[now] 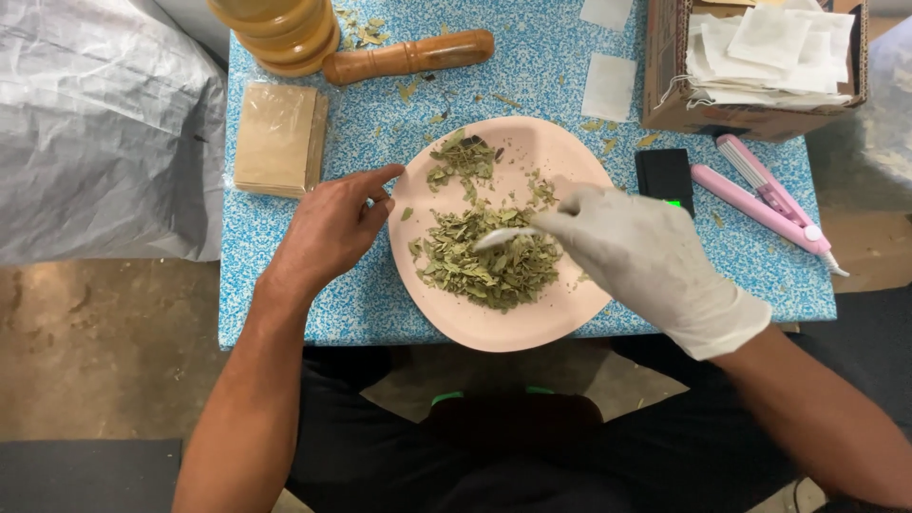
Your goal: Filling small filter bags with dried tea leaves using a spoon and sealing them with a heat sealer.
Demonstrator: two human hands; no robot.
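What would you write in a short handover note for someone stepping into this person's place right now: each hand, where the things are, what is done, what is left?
Left hand: bare, resting at the rim of the pink plate, holding nothing.
Right hand: gloved, holding a small white spoon over the dried leaves.
Done: leaves heaped on the plate; some scattered on the blue table.
Left: white sachets wait in the cardboard box; pink sealer lies unused.

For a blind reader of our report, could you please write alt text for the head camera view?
Seen from above, a gloved right hand holds a small white spoon over dried green leaves on a pink plate, while the bare left hand touches the plate's rim. The plate sits on a blue patterned table.
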